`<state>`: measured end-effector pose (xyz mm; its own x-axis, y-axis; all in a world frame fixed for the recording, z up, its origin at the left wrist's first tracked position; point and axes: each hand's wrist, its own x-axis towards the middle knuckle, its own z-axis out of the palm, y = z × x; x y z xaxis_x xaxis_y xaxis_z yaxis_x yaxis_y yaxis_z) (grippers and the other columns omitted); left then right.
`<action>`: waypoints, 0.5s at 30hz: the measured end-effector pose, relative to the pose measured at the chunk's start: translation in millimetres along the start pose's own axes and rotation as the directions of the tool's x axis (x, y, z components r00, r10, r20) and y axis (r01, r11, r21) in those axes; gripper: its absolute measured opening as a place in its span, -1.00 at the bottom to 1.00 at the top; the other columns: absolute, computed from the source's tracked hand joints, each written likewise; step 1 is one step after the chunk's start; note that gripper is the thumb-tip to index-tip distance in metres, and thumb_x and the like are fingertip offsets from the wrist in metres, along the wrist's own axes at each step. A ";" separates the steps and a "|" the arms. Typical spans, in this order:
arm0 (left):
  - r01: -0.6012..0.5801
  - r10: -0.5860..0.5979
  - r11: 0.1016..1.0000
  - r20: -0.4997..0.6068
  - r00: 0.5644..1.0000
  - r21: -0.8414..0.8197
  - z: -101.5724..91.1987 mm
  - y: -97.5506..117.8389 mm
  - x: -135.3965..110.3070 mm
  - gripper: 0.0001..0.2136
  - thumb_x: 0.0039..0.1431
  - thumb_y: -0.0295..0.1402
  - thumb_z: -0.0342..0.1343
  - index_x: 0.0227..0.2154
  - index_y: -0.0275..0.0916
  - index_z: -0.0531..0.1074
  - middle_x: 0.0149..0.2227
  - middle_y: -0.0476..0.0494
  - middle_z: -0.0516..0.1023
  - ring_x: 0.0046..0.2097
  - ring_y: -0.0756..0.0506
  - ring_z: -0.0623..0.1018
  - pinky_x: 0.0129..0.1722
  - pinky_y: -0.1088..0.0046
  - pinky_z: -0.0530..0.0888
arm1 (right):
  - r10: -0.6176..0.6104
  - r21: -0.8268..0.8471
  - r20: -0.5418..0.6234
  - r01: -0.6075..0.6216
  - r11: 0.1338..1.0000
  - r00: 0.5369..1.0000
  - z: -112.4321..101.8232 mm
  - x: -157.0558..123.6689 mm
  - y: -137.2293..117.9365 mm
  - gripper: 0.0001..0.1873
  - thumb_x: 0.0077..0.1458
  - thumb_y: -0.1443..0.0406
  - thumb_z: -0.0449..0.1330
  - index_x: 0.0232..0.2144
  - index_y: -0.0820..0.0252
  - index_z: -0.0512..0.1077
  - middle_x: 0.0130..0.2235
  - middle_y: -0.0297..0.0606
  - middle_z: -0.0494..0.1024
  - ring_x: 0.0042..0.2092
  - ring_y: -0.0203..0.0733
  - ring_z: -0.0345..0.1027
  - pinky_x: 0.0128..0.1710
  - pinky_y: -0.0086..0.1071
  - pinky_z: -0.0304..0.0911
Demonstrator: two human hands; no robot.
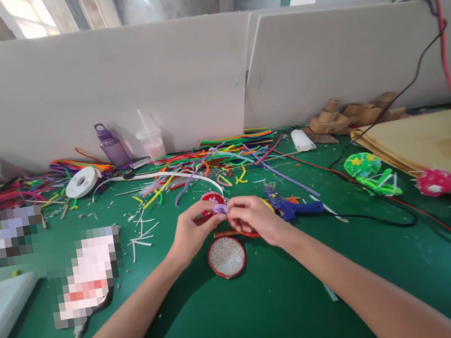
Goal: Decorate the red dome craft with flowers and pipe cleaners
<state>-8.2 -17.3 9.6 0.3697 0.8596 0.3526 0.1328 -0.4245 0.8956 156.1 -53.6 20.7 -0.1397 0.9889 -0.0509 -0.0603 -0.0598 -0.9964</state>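
Two hands meet at desk centre. Left hand [194, 230] and right hand [255, 218] are both pinched, fingertips together, on a small purple piece [220, 208]. The piece is held just above the green desk [248, 314]; its shape is too small to tell, maybe a flower or a bent pipe-cleaner bit.

A red disc [212, 198] sits right behind the piece, partly hidden by the left fingers. A mesh disc [227, 257] with a red rim lies flat on the desk just below the hands, not touched. A blue glue gun [296, 209] lies just right of the right hand, its cord trailing off right. Pipe cleaners [215, 159] are piled loose further back, with a tape roll [81, 182], bottle [112, 146] and cup [151, 142] behind them.

Step, as a judgement: shaping or seating the purple piece as trim, mid-assembly, with nothing glued in view. The next move likely calls for a steady two-finger hold with one hand while the other frees up for the glue gun. It also calls for lining the piece up on a disc. Which disc it goes on cannot be told.
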 end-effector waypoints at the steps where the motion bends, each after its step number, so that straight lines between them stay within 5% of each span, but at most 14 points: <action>1: 0.014 -0.014 1.000 0.010 1.000 0.000 0.3 0.2 -0.1 -0.82 -0.04 -0.28 0.25 -0.37 -0.26 0.53 -0.29 -0.12 0.58 -0.23 -0.08 0.53 -0.22 0.41 0.47 | -0.012 -0.029 -0.009 0.012 0.999 1.000 -0.1 -0.4 -0.1 -0.90 -0.09 0.35 0.10 -0.61 0.21 0.31 -0.69 -0.47 0.28 -0.70 -0.50 0.00 -0.73 -0.54 -0.17; 9: 0.119 -0.110 0.992 0.193 0.975 -0.037 3.1 4.3 -0.3 -0.80 0.04 -0.23 0.15 -0.41 -0.28 0.41 -0.47 -0.01 0.46 -0.48 0.02 0.44 -0.46 0.49 0.44 | -0.043 -0.164 -0.041 0.036 0.986 0.998 -0.2 -1.6 -0.9 -0.85 -0.14 0.32 0.10 -0.67 0.21 0.30 -0.71 -0.45 0.24 -0.68 -0.47 0.03 -0.70 -0.53 -0.13; 15: 0.057 -0.052 0.998 0.164 0.985 -0.028 2.8 6.7 -0.9 -0.82 0.07 -0.25 0.13 -0.44 -0.26 0.35 -0.56 0.04 0.42 -0.52 0.03 0.43 -0.48 0.51 0.41 | -0.050 -0.176 -0.032 0.044 0.983 0.998 -4.6 -2.6 -4.7 -0.86 -0.15 0.33 0.09 -0.68 0.21 0.30 -0.73 -0.47 0.20 -0.68 -0.47 -0.02 -0.70 -0.52 -0.16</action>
<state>-5.1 -21.7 14.5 0.5084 0.8221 0.2563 0.1278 -0.3664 0.9216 161.3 -55.2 25.2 -0.1052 0.9944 -0.0033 0.1091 0.0082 -0.9940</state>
